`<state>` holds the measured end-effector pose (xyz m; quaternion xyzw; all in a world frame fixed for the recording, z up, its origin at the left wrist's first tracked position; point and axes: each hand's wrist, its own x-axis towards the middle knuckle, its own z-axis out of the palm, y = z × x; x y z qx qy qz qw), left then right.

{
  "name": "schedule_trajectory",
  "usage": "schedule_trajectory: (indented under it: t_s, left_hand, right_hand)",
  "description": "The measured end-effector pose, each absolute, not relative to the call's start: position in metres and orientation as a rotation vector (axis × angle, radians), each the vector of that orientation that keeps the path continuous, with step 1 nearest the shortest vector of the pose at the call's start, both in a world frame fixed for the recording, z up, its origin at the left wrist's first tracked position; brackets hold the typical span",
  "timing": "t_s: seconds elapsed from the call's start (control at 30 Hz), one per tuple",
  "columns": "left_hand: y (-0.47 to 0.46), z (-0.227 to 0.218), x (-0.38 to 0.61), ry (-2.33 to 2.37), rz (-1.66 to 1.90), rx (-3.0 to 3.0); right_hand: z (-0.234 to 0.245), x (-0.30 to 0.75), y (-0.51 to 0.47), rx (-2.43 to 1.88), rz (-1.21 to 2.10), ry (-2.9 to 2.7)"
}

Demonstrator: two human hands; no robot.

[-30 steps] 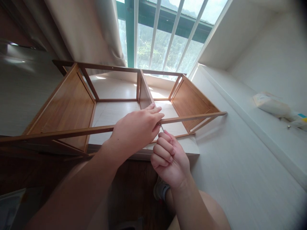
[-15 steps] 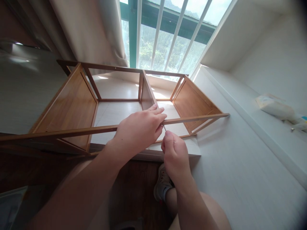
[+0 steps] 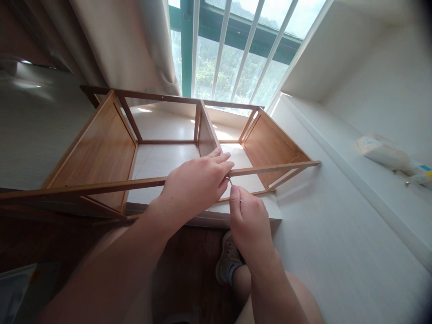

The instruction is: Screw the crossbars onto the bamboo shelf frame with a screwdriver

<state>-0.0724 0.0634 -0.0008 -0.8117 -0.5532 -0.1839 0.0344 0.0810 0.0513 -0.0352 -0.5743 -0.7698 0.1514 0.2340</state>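
Note:
A brown wooden frame (image 3: 276, 169) with panelled ends stretches across the view. My left hand (image 3: 197, 177) is closed over its front rail, where the middle divider (image 3: 208, 128) meets it; the fingers lie over the joint and the thumb is on the near side. Just below and to the right, my right hand (image 3: 250, 215) pinches a slim metal hex key (image 3: 230, 181). The key's tip reaches the near face of the rail beside my left thumb; most of the key is hidden in my fist, and so is the fastener.
The frame stands on a pale ledge (image 3: 275, 208) under a barred window (image 3: 236, 49). A beige curtain (image 3: 135, 45) hangs at the left. Plastic bags (image 3: 384, 150) lie on the white surface at the right. My shoe (image 3: 227, 258) rests on the dark floor below.
My right hand has turned slightly around the hex key, its thumb now more upright. My left hand keeps its place on the rail.

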Motion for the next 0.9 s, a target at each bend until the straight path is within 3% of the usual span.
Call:
schedule_trajectory:
  t_s: [0.9]
  left_hand:
    - [0.0628,-0.0006,-0.0731,-1.698,-0.581,-2.502]
  right_hand:
    - [-0.0289,0.0742,0.0509,-1.650,0.305,-2.205]
